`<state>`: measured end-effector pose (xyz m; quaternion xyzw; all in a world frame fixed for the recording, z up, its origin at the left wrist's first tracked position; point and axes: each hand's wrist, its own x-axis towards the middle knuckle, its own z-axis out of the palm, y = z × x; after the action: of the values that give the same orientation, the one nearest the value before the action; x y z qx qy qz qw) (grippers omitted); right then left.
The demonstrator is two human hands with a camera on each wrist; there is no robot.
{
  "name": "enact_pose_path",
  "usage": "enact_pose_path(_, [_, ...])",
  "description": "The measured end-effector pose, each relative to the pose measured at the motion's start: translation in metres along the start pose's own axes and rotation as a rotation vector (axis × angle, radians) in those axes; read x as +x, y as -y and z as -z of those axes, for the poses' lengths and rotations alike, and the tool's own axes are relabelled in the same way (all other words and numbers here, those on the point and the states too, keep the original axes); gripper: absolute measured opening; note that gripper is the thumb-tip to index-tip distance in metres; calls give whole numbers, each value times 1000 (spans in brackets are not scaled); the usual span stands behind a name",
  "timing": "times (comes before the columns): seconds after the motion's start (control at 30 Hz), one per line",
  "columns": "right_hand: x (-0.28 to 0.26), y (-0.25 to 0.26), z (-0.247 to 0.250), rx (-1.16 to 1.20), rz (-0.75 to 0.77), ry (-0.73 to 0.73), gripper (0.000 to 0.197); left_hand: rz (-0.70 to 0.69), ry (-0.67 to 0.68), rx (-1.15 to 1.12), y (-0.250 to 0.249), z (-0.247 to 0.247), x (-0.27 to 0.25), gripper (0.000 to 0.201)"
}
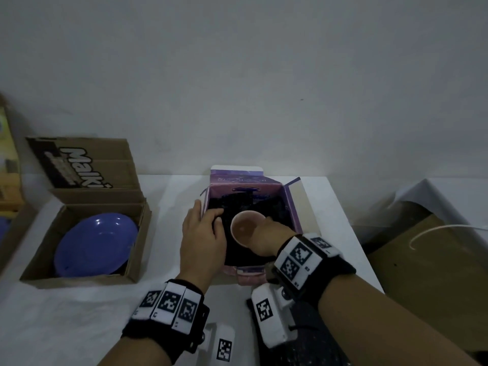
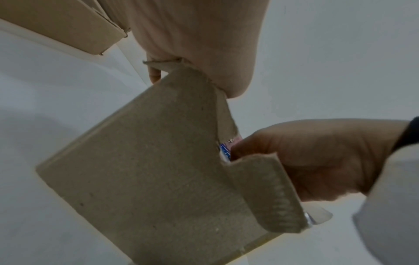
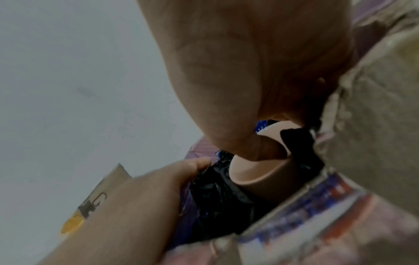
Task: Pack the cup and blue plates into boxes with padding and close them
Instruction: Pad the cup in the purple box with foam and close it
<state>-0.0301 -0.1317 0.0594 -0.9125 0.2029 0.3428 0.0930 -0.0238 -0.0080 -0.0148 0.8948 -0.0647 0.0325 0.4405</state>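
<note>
An open purple box (image 1: 245, 180) stands mid-table, lined with crumpled black plastic padding (image 1: 237, 202). My right hand (image 1: 260, 225) holds a beige cup (image 1: 241, 228) upright inside it, low in the padding. In the right wrist view the thumb is hooked inside the rim of the cup (image 3: 256, 177). My left hand (image 1: 207, 212) grips the box's left wall, thumb outside and fingers inside on the padding. The left wrist view shows a grey-brown flap of the box (image 2: 158, 170) from outside and my right hand (image 2: 317, 157) beyond it. Blue plates (image 1: 97, 244) lie in an open brown carton (image 1: 79, 278) at the left.
The white table (image 1: 79, 326) ends just right of the purple box. Beyond that edge lie dark cardboard sheets and a thin white wire (image 1: 435, 233). More cartons (image 1: 8, 167) stand at the far left, and a grey wall rises close behind the table.
</note>
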Motion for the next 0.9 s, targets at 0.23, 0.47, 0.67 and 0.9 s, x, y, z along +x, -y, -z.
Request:
enact_pose_path(0.23, [0,-15,22,-59,136,-397,28,15,-4,18,-3,1,-2,32])
enact_pose_path(0.47, [30,-6,2,171,98,-50,55,13,13,70,-3,3,-2,33])
enact_pose_path(0.67, [7,-17,27,-112,263,-230,27,30,13,60,-5,3,-1,33])
enact_pose_path(0.9, [12,-18,4,-283,260,-37,89,39,31,47,-6,4,-1,34])
